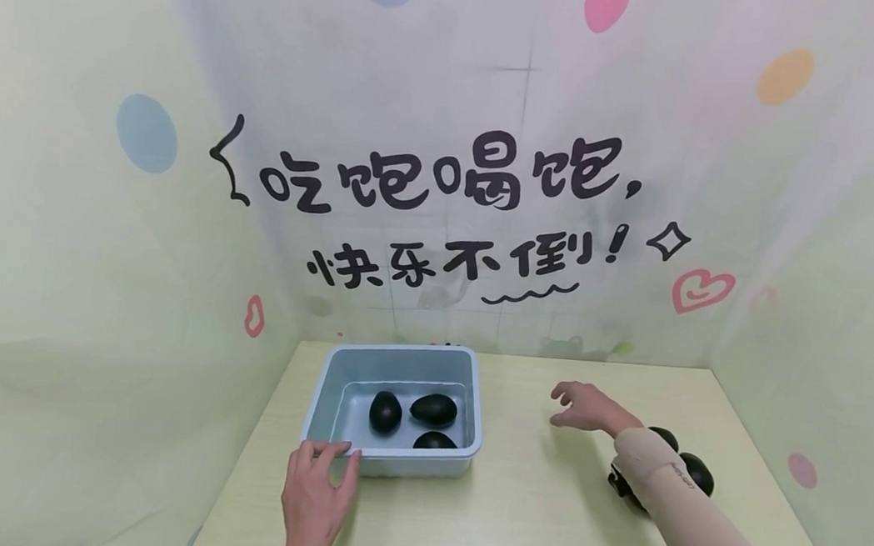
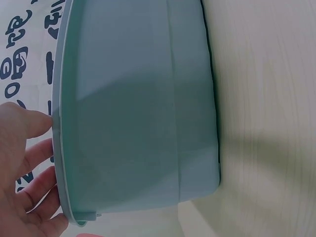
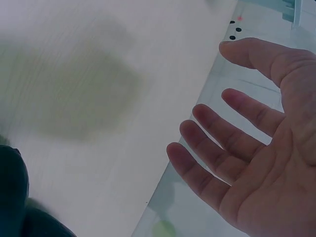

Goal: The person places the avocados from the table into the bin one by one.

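Note:
A pale blue plastic bin [image 1: 419, 466] stands on the table, with three dark avocados [image 1: 386, 412] lying inside it. My left hand [image 1: 316, 493] is at the bin's near left corner, its fingertips resting on the rim. From the left wrist view, the left thumb and fingers [image 2: 34, 190] meet the rim's edge, above the bin's outer wall. To the right of the bin, my right hand [image 1: 587, 406] hovers over the table, relaxed and holding nothing. In the right wrist view its fingers [image 3: 210, 153] are spread apart. More dark avocados [image 1: 697, 473] lie beside the right forearm, partly hidden by the sleeve.
The light wooden table [image 1: 520, 512] is enclosed by a printed fabric backdrop [image 1: 449, 73] with large black lettering behind and at both sides. Two dark avocados [image 3: 12, 182] show at the lower left corner of the right wrist view.

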A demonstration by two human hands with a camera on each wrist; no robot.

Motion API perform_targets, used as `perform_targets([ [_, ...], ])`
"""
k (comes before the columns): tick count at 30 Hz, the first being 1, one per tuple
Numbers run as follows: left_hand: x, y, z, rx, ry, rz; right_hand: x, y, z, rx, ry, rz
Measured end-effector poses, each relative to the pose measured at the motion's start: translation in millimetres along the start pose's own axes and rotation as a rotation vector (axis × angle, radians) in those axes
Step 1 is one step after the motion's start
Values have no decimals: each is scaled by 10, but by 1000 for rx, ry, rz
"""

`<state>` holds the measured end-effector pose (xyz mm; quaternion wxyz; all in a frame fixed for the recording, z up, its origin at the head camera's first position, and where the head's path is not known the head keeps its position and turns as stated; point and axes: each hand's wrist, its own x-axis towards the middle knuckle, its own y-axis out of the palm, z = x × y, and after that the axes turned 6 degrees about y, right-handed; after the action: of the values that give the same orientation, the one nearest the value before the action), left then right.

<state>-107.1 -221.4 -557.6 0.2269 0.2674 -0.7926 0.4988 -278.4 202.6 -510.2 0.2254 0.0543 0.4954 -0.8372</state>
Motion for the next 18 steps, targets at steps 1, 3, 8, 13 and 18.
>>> perform_targets([
  [1,0,2,1,-1,3,-2,-9,-2,-16,2,7,1],
  [3,-1,7,3,0,7,-4,-22,-2,-48,3,14,1],
  [8,-5,1,7,-3,2,-3,-24,10,-109,1,17,0],
  [13,-3,7,7,-6,1,0,-14,25,-171,4,21,-3],
  [18,3,10,10,-8,11,-6,-53,21,-213,4,29,-8],
])
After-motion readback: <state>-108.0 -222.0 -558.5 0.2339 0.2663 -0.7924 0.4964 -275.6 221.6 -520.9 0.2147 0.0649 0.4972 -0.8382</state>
